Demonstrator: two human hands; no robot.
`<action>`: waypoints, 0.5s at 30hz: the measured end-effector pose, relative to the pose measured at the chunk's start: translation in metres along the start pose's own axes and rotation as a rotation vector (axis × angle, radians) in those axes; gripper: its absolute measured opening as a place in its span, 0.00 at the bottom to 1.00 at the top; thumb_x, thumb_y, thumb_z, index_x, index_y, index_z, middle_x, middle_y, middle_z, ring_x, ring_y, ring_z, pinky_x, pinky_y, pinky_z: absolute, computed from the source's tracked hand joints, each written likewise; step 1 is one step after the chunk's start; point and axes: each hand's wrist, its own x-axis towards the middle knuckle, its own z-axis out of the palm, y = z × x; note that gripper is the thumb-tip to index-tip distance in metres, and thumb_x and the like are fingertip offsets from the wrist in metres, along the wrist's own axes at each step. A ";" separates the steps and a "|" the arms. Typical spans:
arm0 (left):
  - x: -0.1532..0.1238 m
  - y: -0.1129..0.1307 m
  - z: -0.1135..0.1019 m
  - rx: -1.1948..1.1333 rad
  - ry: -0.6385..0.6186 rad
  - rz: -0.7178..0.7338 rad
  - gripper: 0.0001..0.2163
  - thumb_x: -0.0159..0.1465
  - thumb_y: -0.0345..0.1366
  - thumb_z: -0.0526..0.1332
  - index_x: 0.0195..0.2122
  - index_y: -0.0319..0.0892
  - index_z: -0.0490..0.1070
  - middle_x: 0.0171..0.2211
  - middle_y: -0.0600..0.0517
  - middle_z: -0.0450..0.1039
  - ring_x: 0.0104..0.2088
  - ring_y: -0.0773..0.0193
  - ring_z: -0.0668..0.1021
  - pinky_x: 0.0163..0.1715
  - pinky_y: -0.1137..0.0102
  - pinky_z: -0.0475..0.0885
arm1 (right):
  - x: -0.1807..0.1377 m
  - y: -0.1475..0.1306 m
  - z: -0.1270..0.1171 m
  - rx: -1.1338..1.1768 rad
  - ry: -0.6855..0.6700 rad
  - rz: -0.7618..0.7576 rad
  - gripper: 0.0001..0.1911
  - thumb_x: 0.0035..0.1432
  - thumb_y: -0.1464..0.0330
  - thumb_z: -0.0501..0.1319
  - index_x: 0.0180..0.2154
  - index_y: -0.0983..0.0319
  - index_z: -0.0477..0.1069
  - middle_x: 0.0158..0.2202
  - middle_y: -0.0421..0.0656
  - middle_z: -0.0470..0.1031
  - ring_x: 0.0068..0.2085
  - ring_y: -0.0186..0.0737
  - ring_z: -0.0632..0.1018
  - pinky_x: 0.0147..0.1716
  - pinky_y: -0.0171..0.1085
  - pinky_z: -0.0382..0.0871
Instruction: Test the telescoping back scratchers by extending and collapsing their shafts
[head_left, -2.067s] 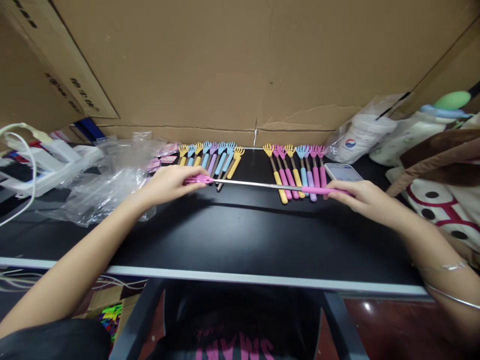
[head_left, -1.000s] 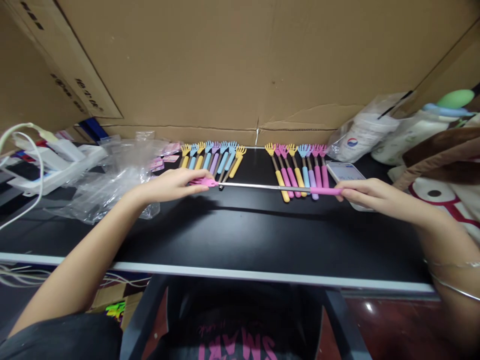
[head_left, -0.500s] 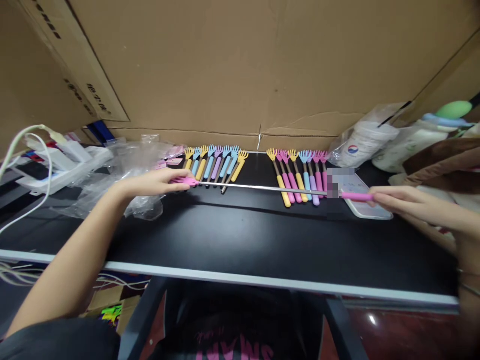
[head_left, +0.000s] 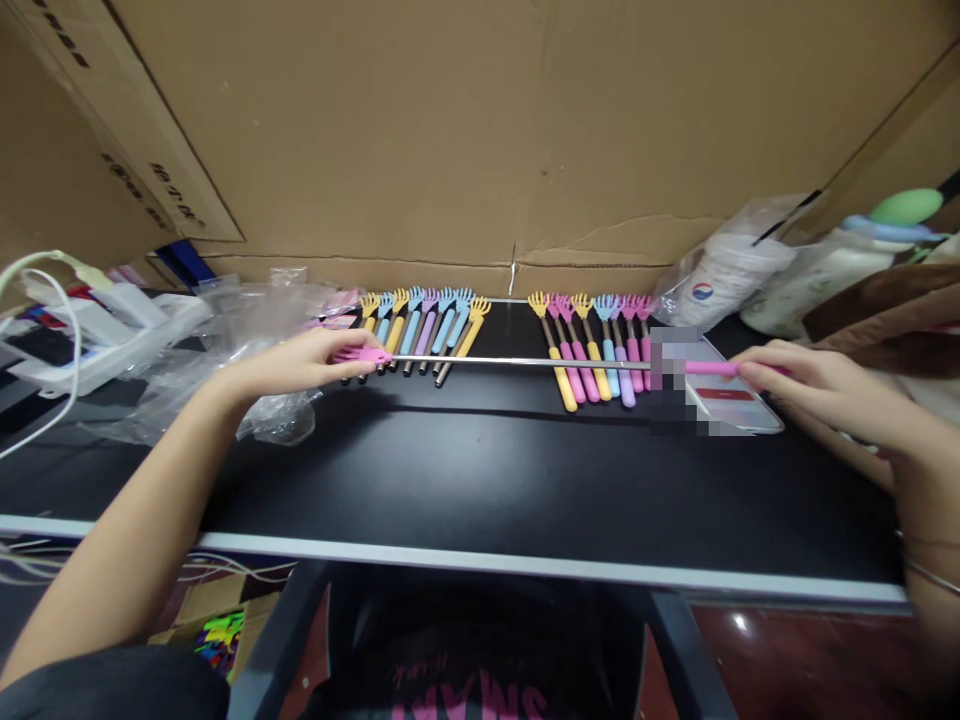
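A pink telescopic back scratcher [head_left: 517,361] is stretched out level above the black table, its thin metal rod fully in sight between my hands. My left hand [head_left: 319,358] is closed on the pink claw end. The pink handle at the other end is gripped by my right hand [head_left: 806,380]. Behind the rod lie two rows of shortened back scratchers, claws pointing away from me. The left row [head_left: 427,325] holds yellow, blue and purple ones; the right row [head_left: 592,350] has yellow, pink, blue and purple ones.
Crumpled clear plastic bags [head_left: 247,340] and a white power strip [head_left: 112,340] with cables lie at the left. On the right are a phone [head_left: 739,410], a bagged white cup [head_left: 720,280] and a bottle [head_left: 817,290]. A cardboard wall [head_left: 450,130] rises behind the table.
The rod has become more level, with the handle end and my right hand slightly higher. Both hands keep hold of the back scratcher. The phone's screen looks different.
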 end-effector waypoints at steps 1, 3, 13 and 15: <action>0.001 0.002 0.000 0.008 0.035 0.003 0.19 0.63 0.52 0.51 0.42 0.41 0.68 0.37 0.49 0.72 0.37 0.61 0.73 0.37 0.70 0.67 | 0.001 -0.001 0.002 -0.031 0.056 -0.009 0.28 0.54 0.44 0.49 0.36 0.60 0.72 0.34 0.46 0.74 0.37 0.45 0.73 0.38 0.41 0.65; 0.002 0.009 0.002 0.029 0.107 0.009 0.20 0.63 0.52 0.51 0.40 0.40 0.68 0.34 0.50 0.71 0.34 0.63 0.72 0.35 0.72 0.66 | 0.004 -0.007 0.006 -0.083 0.148 -0.053 0.27 0.55 0.46 0.49 0.37 0.60 0.73 0.34 0.46 0.73 0.36 0.44 0.73 0.36 0.40 0.65; 0.006 0.021 0.011 0.078 0.226 0.045 0.19 0.62 0.51 0.53 0.39 0.40 0.68 0.33 0.51 0.71 0.31 0.65 0.70 0.32 0.73 0.62 | 0.010 -0.046 0.023 -0.140 0.317 -0.323 0.20 0.59 0.51 0.51 0.36 0.58 0.72 0.30 0.44 0.75 0.32 0.40 0.73 0.37 0.40 0.59; 0.005 0.019 0.010 0.078 0.189 0.045 0.19 0.63 0.52 0.52 0.39 0.40 0.68 0.32 0.51 0.71 0.32 0.65 0.70 0.32 0.73 0.62 | 0.010 -0.045 0.021 -0.137 0.312 -0.313 0.22 0.58 0.50 0.50 0.34 0.59 0.73 0.28 0.45 0.74 0.30 0.40 0.72 0.34 0.39 0.60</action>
